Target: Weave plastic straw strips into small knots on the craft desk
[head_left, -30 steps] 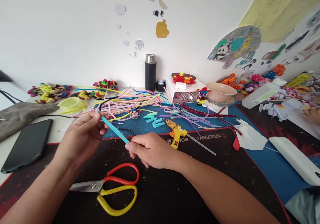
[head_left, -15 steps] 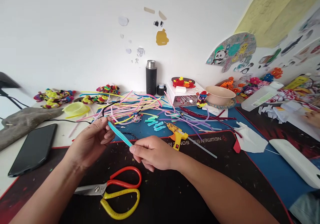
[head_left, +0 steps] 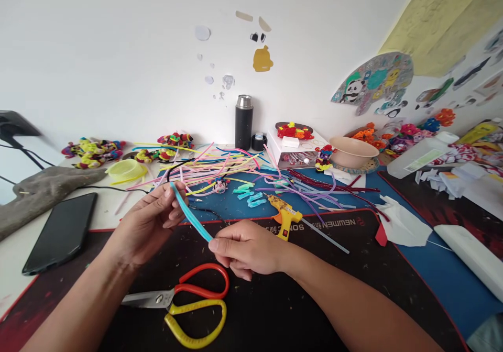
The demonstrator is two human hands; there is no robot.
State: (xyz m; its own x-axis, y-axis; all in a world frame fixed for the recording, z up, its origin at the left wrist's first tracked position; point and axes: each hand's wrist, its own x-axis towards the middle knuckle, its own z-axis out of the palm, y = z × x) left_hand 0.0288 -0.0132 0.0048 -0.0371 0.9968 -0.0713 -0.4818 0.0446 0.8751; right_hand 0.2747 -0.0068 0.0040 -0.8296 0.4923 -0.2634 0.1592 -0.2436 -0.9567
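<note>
A light blue pipe cleaner (head_left: 191, 217), which looks doubled along its length, stretches slantwise between my two hands. My left hand (head_left: 151, 216) pinches its upper end between thumb and fingers. At the lower end, my right hand (head_left: 247, 250) grips it with the thumb on top. Both hands hover over a black mat (head_left: 271, 310). Below them lie scissors (head_left: 159, 299) with one red and one yellow handle. Beyond my right hand rests a yellow glue gun (head_left: 286, 217) with a glue stick in its back. Several short blue-green pipe cleaner pieces (head_left: 251, 197) lie beside it.
Loose coloured pipe cleaners (head_left: 212, 168) cover the back of the table. A black phone (head_left: 61, 234) lies at left. Behind stand a black thermos (head_left: 244, 124), a white box (head_left: 281, 150) and a pinkish bowl (head_left: 353, 153). A plastic bottle (head_left: 422, 155) is at right.
The view has turned slightly left, so everything sits further right. My hands keep their grip on the pipe cleaner, which bows a little more and shows slightly more length between them.
</note>
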